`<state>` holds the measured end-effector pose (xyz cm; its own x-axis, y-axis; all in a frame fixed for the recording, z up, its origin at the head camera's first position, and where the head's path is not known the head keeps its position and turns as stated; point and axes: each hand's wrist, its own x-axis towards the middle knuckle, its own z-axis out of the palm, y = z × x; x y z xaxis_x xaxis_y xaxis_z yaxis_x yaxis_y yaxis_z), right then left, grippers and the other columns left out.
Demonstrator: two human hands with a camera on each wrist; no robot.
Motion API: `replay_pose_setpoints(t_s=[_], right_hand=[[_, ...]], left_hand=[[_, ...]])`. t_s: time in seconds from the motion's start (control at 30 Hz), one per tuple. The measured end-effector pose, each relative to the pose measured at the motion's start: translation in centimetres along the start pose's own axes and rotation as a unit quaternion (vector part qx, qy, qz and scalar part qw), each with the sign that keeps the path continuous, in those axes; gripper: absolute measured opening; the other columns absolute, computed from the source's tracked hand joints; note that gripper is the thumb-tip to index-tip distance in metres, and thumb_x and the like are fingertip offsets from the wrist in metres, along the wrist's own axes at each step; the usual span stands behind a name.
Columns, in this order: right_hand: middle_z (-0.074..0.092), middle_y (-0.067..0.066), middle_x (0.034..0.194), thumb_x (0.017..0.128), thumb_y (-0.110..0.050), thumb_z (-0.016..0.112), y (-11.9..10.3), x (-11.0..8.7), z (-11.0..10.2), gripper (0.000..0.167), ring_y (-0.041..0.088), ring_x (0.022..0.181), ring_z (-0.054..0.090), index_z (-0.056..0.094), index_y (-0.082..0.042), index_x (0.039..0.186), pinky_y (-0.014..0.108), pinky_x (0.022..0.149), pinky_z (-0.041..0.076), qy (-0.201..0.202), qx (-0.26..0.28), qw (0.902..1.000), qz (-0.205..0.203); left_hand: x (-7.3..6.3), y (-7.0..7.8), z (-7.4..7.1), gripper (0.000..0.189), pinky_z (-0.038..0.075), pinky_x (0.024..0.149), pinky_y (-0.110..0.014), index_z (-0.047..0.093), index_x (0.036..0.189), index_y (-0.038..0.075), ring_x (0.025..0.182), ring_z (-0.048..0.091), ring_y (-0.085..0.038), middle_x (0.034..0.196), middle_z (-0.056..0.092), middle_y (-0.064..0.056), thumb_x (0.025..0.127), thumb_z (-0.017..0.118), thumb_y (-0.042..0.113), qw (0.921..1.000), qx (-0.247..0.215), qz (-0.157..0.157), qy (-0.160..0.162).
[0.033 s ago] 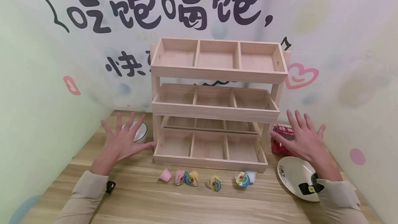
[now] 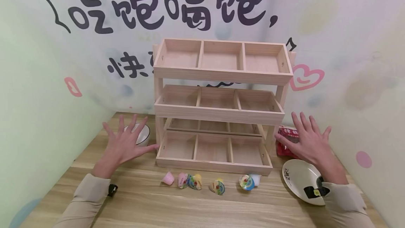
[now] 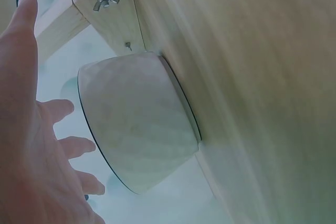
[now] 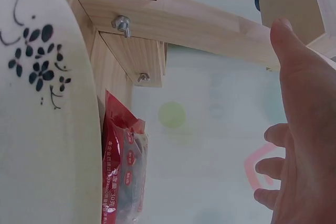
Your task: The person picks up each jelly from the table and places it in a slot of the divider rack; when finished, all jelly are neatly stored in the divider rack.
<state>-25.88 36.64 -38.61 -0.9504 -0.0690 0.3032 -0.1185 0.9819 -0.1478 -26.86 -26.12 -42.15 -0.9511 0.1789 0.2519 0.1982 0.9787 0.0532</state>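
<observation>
My left hand (image 2: 124, 145) is spread with straight fingers, above and in front of a white bowl (image 2: 143, 135) with a dark rim. The same bowl (image 3: 136, 121) stands beyond the fingers in the left wrist view. On the other side my right hand (image 2: 311, 141) is also spread, near a red snack packet (image 2: 282, 149) and over the far edge of a white plate (image 2: 295, 177). Both hands hold nothing. Between them stands a wooden tiered rack (image 2: 218, 115) with divided trays. In front lie small jelly cups: a pink one (image 2: 168, 178) and several with printed lids (image 2: 217, 187).
The wooden table (image 2: 177, 210) meets a printed wall cloth (image 2: 133, 38) behind the rack. A pale side wall (image 2: 373, 115) bounds the right. Wing nuts (image 4: 122, 23) stick out from the rack's side. The plate bears a dark flower pattern (image 4: 39, 66).
</observation>
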Motion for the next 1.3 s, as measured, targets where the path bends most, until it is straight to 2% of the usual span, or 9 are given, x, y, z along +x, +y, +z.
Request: replay_pose_setpoints(t_s=[0.33,0.63,0.7,0.83,0.9,1.0,1.13,1.2,1.3], right_hand=[[0.017,0.03,0.177,0.093,-0.08,0.06,-0.1,-0.3,0.1,0.112,0.059,0.162,0.012,0.015,-0.018,0.175,0.096,0.11,-0.004,0.007,-0.002,0.9999,-0.011],[0.019,0.026,0.178,0.093,-0.077,0.065,-0.2,-1.1,-0.3,0.11,0.053,0.165,0.008,0.019,-0.019,0.175,0.091,0.116,-0.008,0.019,0.005,0.9994,-0.027],[0.022,0.026,0.177,0.093,-0.074,0.067,-0.5,-1.3,-0.4,0.108,0.053,0.164,0.013,0.023,-0.018,0.174,0.088,0.12,-0.002,0.023,0.005,0.999,-0.037],[0.036,0.03,0.17,0.095,-0.065,0.073,-1.5,-1.7,-0.1,0.1,0.058,0.152,0.036,0.031,-0.015,0.171,0.083,0.117,0.029,0.029,0.047,0.9971,-0.051],[0.049,0.031,0.161,0.098,-0.057,0.074,-2.2,-1.8,0.6,0.092,0.058,0.14,0.051,0.036,-0.012,0.168,0.078,0.107,0.044,0.026,0.086,0.994,-0.062],[0.068,0.027,0.138,0.101,-0.048,0.075,-3.1,-1.9,1.8,0.078,0.046,0.115,0.069,0.045,-0.007,0.161,0.064,0.091,0.061,0.001,0.148,0.9863,-0.074],[0.077,0.019,0.12,0.103,-0.046,0.073,-3.7,-2.3,3.5,0.07,0.029,0.098,0.074,0.052,-0.002,0.152,0.038,0.075,0.064,-0.049,0.186,0.9794,-0.063],[0.076,0.023,0.122,0.103,-0.047,0.073,-3.9,-2.6,4.0,0.073,0.03,0.099,0.075,0.051,0.001,0.152,0.037,0.074,0.065,-0.065,0.19,0.9783,-0.052],[0.075,0.028,0.124,0.103,-0.043,0.074,-4.0,-2.9,4.5,0.071,0.037,0.103,0.077,0.053,0.005,0.149,0.048,0.079,0.067,-0.07,0.197,0.977,-0.043]], left_hand=[[0.0,0.2,0.2,0.116,-0.019,0.106,-0.094,0.027,0.173,0.024,0.161,0.0,-0.065,0.179,0.02,-0.024,0.085,0.053,0.095,1.0,-0.003,-0.001,-0.007],[-0.1,0.1,0.6,0.115,-0.015,0.108,-0.095,0.025,0.174,0.024,0.161,0.002,-0.064,0.178,0.022,-0.024,0.086,0.055,0.092,0.9999,-0.016,-0.002,0.002],[-0.1,0.2,0.5,0.114,-0.013,0.108,-0.095,0.024,0.174,0.024,0.161,0.005,-0.064,0.178,0.023,-0.024,0.087,0.056,0.091,0.9998,-0.018,0.002,0.008],[-0.4,0.3,0.2,0.112,-0.006,0.115,-0.093,0.023,0.174,0.025,0.163,0.01,-0.059,0.178,0.025,-0.021,0.088,0.058,0.088,0.9992,-0.035,0.002,0.02],[-0.7,0.3,0.1,0.109,0.002,0.121,-0.088,0.026,0.173,0.024,0.164,0.016,-0.056,0.177,0.029,-0.021,0.089,0.061,0.084,0.998,-0.05,0.008,0.037],[-1.2,0.6,0.1,0.103,0.021,0.126,-0.077,0.04,0.167,0.014,0.159,0.033,-0.051,0.168,0.045,-0.022,0.089,0.071,0.074,0.9924,-0.067,0.042,0.094],[-1.9,1.5,0.2,0.089,0.045,0.116,-0.064,0.058,0.148,0.002,0.138,0.058,-0.046,0.143,0.066,-0.023,0.084,0.084,0.058,0.9751,-0.094,0.096,0.177],[-2.4,2.1,0.1,0.079,0.051,0.109,-0.059,0.062,0.138,0.0,0.129,0.063,-0.041,0.133,0.069,-0.019,0.083,0.088,0.05,0.9673,-0.123,0.103,0.197],[-3.2,3.1,-0.1,0.056,0.058,0.093,-0.049,0.066,0.123,0.004,0.111,0.066,-0.031,0.116,0.07,-0.011,0.086,0.09,0.038,0.9597,-0.164,0.102,0.204]])
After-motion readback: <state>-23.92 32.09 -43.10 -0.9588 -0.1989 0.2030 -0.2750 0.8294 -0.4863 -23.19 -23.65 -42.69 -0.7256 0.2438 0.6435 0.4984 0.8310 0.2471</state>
